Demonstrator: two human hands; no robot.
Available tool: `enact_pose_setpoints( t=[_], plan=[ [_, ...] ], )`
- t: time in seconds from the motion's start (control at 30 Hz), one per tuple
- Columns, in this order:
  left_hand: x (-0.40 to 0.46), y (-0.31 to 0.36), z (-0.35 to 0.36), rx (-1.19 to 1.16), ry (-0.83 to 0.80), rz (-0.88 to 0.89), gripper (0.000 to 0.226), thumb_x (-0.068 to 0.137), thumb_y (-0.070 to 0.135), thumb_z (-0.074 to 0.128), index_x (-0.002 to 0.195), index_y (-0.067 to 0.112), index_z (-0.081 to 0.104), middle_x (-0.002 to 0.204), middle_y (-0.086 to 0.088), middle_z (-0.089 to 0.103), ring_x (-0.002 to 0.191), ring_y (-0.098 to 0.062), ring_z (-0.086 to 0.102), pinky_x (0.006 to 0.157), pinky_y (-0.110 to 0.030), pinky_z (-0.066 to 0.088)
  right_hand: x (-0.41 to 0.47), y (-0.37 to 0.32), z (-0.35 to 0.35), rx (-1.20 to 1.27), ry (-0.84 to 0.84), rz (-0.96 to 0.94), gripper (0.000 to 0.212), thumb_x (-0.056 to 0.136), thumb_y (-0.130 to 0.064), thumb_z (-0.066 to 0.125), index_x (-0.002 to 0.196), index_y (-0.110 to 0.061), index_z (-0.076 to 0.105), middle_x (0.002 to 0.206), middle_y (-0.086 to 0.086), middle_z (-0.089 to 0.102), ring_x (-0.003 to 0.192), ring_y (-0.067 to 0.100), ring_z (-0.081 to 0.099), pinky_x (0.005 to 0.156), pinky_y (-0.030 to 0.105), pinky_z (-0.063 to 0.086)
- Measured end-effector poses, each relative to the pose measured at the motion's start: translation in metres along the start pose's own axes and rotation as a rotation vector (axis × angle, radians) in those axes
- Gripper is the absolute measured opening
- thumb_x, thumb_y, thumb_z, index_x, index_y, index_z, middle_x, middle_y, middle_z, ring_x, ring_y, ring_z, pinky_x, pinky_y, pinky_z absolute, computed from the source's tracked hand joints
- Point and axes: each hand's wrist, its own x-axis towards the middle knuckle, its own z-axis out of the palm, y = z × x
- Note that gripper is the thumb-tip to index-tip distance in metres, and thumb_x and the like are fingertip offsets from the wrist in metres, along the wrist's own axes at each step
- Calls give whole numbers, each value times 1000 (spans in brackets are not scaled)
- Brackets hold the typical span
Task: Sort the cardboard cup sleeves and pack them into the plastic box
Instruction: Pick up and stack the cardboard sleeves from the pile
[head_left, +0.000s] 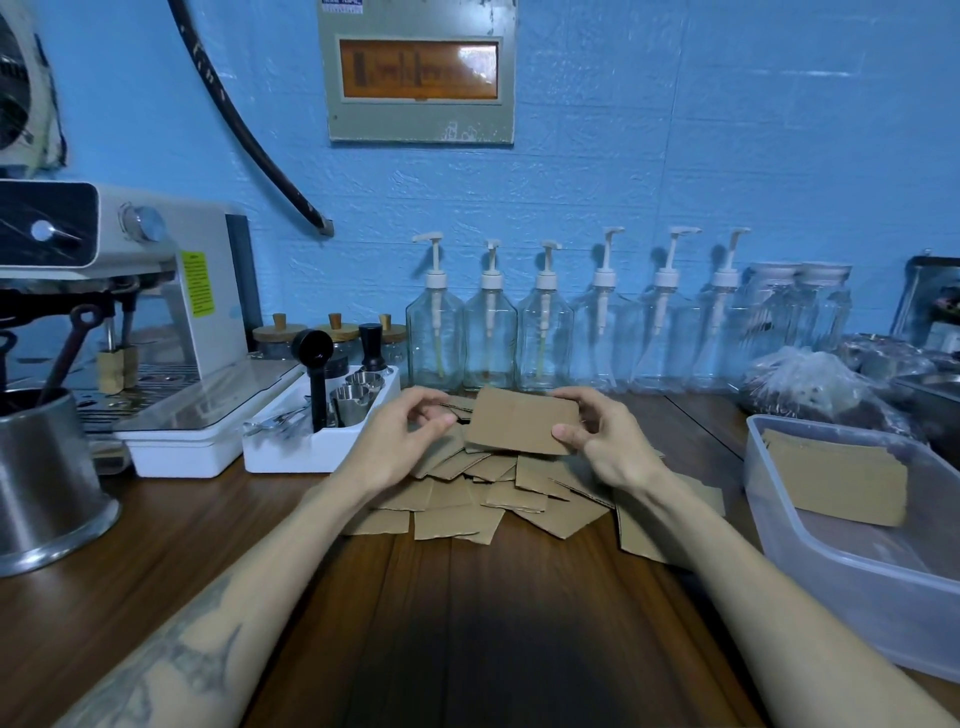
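A loose pile of flat brown cardboard cup sleeves (498, 493) lies on the wooden table in front of me. My right hand (602, 441) pinches one sleeve (519, 421) by its right edge and holds it just above the pile. My left hand (400, 441) hovers at that sleeve's left side with curled fingers; whether it touches the sleeve is unclear. The clear plastic box (810, 540) stands at the right, with flat sleeves (841, 478) lying inside it.
A white tray (291, 447) with metal tools and a black scoop sits left of the pile. An espresso machine (130, 312) and steel pitcher (47, 488) stand at far left. Glass pump bottles (545, 322) line the blue wall. Plastic bags (810, 384) lie behind the box.
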Motion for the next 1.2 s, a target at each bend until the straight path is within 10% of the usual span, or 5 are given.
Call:
enact_pose_setpoints(
  t=[0.13, 0.33, 0.63, 1.03, 1.2],
  plan=[
    [1, -6, -8, 122, 36, 3, 21, 94, 28, 64, 114, 24, 65, 105, 12, 66, 100, -1, 59, 95, -29, 50, 1, 5, -5, -24, 39, 51, 37, 90, -10, 69, 116, -36, 61, 103, 2, 68, 100, 22, 62, 97, 39, 50],
    [-7, -12, -1, 460, -217, -118, 71, 88, 65, 54, 143, 23, 41, 147, 2, 44, 133, -17, 43, 108, -43, 41, -2, 3, -4, -74, 9, 68, 36, 90, -13, 70, 118, -34, 61, 101, 4, 69, 95, 23, 62, 91, 36, 50],
    [-7, -13, -1, 435, -218, -140, 64, 88, 52, 63, 140, 21, 44, 145, 3, 45, 133, -15, 43, 107, -44, 42, -3, 4, -2, -83, 23, 33, 34, 88, -15, 72, 113, -36, 63, 97, 0, 70, 93, 24, 62, 92, 36, 50],
    [-1, -5, -16, 86, 178, -145, 46, 78, 3, 79, 117, 21, 62, 109, -2, 60, 101, -22, 60, 90, -42, 54, -4, 5, -1, -77, 15, 27, 36, 88, -16, 73, 114, -37, 62, 101, 5, 70, 95, 26, 62, 95, 47, 51],
    [2, 10, -24, -302, 500, -105, 45, 78, 9, 81, 113, 26, 58, 95, 1, 70, 85, -5, 67, 67, -17, 53, -3, 6, -1, -86, 8, 24, 36, 88, -17, 73, 115, -37, 61, 101, 8, 69, 96, 30, 62, 94, 48, 52]
  ],
)
